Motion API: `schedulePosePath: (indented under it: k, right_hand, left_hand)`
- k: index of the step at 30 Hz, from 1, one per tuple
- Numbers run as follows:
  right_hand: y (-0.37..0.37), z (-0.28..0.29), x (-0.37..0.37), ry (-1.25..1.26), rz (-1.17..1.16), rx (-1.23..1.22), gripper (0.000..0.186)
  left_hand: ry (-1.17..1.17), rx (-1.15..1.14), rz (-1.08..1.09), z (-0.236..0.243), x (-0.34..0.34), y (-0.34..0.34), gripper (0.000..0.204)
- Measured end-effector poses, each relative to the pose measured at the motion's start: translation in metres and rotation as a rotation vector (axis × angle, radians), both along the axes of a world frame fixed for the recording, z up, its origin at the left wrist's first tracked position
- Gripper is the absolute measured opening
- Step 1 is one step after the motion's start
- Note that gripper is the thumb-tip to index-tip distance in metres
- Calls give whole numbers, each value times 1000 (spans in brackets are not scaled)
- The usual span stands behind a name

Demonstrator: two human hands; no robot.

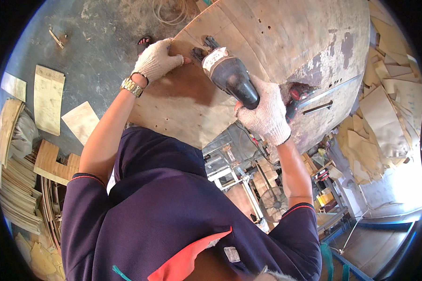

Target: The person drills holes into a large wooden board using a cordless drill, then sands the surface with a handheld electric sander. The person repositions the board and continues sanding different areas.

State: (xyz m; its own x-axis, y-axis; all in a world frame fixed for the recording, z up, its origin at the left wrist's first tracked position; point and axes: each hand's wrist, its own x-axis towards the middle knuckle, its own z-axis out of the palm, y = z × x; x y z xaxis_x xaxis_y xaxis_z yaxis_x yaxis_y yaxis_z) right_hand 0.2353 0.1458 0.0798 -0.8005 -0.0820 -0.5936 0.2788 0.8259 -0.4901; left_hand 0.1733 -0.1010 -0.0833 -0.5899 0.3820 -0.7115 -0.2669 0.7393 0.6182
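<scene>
Both of my hands wear white knit work gloves. My right hand [266, 111] is wrapped round the rear of a barrel-shaped black power tool [232, 77]. The tool has a pale metal collar, and its dark metal front end lies over the plywood board [180, 110] near the far left edge. At that edge my left hand [157, 58] grips the board, the thumb lying on top and pointing toward the tool. Its other fingers are mostly hidden. A gold-coloured watch [132, 87] is on my left wrist. The board is worn, with small holes and peeled patches toward the right.
A red and black tool [295, 96] lies beyond my right hand, near a dark slim bar [318, 107]. Plywood offcuts [49, 100] lie on the grey floor at left, beside stacked sheets [18, 199]. Thin wood pieces [384, 112] pile up at right. A fan [273, 202] stands below the board.
</scene>
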Motion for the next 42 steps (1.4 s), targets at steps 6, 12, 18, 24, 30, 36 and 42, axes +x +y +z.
schedulePosePath:
  k: [6, 12, 18, 24, 30, 36, 42]
  right_hand:
    - [2, -4, 3, -35, -2, 23, 48]
    - [4, -6, 5, -27, 14, 35, 53]
    - [4, -11, 10, 82, 19, 42, 49]
    - [-4, -4, -3, 39, -11, -21, 45]
    - [-5, -4, -4, 70, 37, -2, 47]
    - [-3, -9, 1, 100, 12, 22, 49]
    - [-6, -3, -7, -37, -38, -12, 52]
  left_hand:
    - [23, -36, -4, -14, 4, -1, 56]
    - [22, -33, 1, -13, 4, 0, 55]
    - [17, -5, 8, -10, 3, -1, 57]
    - [-4, 1, 4, -11, 2, 0, 57]
    - [-1, 21, 19, -16, 4, 0, 57]
    - [-3, -12, 14, -15, 3, 2, 57]
    - [22, 10, 21, -16, 4, 0, 57]
